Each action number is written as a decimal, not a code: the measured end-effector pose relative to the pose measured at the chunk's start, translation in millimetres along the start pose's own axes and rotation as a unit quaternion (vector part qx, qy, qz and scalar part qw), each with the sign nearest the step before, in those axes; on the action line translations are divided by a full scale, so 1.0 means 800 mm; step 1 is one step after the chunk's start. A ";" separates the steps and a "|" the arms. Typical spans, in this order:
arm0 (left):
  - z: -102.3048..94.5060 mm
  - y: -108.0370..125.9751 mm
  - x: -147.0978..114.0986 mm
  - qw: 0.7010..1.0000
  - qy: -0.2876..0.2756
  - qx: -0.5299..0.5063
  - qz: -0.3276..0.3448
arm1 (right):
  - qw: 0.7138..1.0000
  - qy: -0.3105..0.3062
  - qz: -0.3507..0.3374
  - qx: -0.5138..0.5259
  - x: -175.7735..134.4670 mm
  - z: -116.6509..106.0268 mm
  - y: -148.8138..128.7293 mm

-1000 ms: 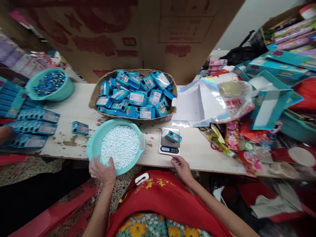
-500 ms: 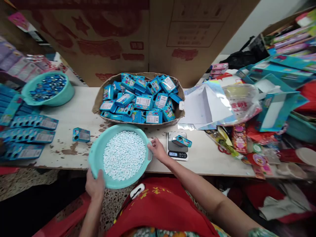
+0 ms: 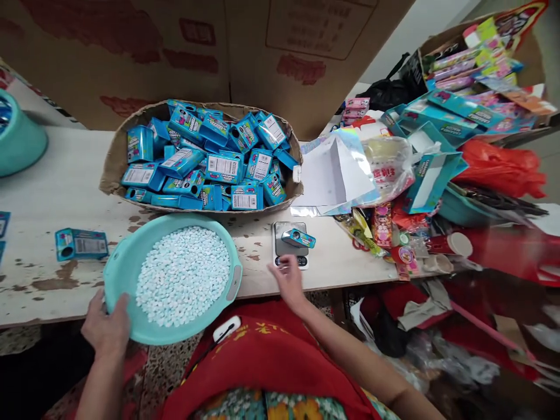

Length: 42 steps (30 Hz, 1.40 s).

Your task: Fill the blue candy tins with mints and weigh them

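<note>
A turquoise plastic basin [image 3: 122,268] of small pale-blue and white pellets [image 3: 184,277] rests at the table's front edge. My left hand [image 3: 107,324] grips its near-left rim, thumb inside and fingers outside. Over the front of a small digital scale [image 3: 280,233] is my right hand [image 3: 289,286], fingers apart with nothing in them, partly covering the display. A small blue printed box [image 3: 300,238] lies across the scale's plate. Another blue box [image 3: 83,244] lies on the table left of the basin.
Behind the basin stands a cut-down cardboard tray [image 3: 109,175] full of blue boxes [image 3: 225,166]. A second turquoise basin [image 3: 26,140] is at far left. A folded silvery sheet [image 3: 336,169], plastic bags and wrappers crowd the right. A large carton [image 3: 245,58] blocks the back.
My right hand has let go of the basin's right handle and moved right to the scale. My left hand still holds the basin. The view has turned to the right.
</note>
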<state>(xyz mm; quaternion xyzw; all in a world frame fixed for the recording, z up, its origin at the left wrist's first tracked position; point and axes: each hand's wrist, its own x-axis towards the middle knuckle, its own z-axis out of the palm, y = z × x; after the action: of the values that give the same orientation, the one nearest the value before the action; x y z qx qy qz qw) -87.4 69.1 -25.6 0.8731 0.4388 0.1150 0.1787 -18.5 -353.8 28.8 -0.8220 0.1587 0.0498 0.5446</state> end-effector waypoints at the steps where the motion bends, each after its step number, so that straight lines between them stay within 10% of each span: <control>1: -0.003 0.006 -0.002 1.000 -0.010 0.023 -0.011 | 0.998 0.054 -0.002 -0.020 0.005 -0.022 0.007; 5: -0.018 0.028 -0.009 0.997 -0.032 0.061 -0.021 | 0.972 0.200 -0.079 -0.098 0.047 -0.080 0.031; 10: -0.034 0.077 -0.040 0.987 0.034 -0.006 0.155 | 0.991 0.087 -0.075 -0.071 0.093 -0.074 0.000; 13: -0.042 0.146 -0.077 0.968 -0.084 -0.216 0.094 | 0.986 0.041 -0.150 -0.066 0.080 -0.062 -0.061; 16: -0.062 0.231 -0.110 0.836 -0.293 -0.464 -0.023 | 0.959 -0.029 -0.271 -0.082 0.048 -0.044 -0.131; 21: -0.089 0.307 -0.115 0.575 -0.361 -0.716 -0.162 | 0.887 -0.150 -0.414 -0.143 0.014 0.014 -0.186; 27: -0.082 0.282 -0.100 0.464 -0.331 -0.760 -0.311 | 0.877 -0.178 -0.414 -0.170 0.004 0.063 -0.183; 38: -0.082 0.259 -0.086 0.502 -0.318 -0.743 -0.307 | 0.943 -0.189 -0.264 -0.067 -0.006 0.078 -0.168; 40: -0.080 0.254 -0.081 0.559 -0.346 -0.704 -0.269 | 0.961 -0.201 -0.190 0.003 -0.008 0.068 -0.161; 42: -0.071 0.243 -0.075 0.684 -0.371 -0.609 -0.154 | 0.970 -0.192 -0.131 0.070 -0.007 0.051 -0.149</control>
<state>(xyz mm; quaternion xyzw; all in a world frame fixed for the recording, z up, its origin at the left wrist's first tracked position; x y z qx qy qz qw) -2.0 -74.7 104.0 0.4633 0.2981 -0.0060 0.8345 17.6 -273.3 118.7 -0.7705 -0.0545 0.1241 0.6229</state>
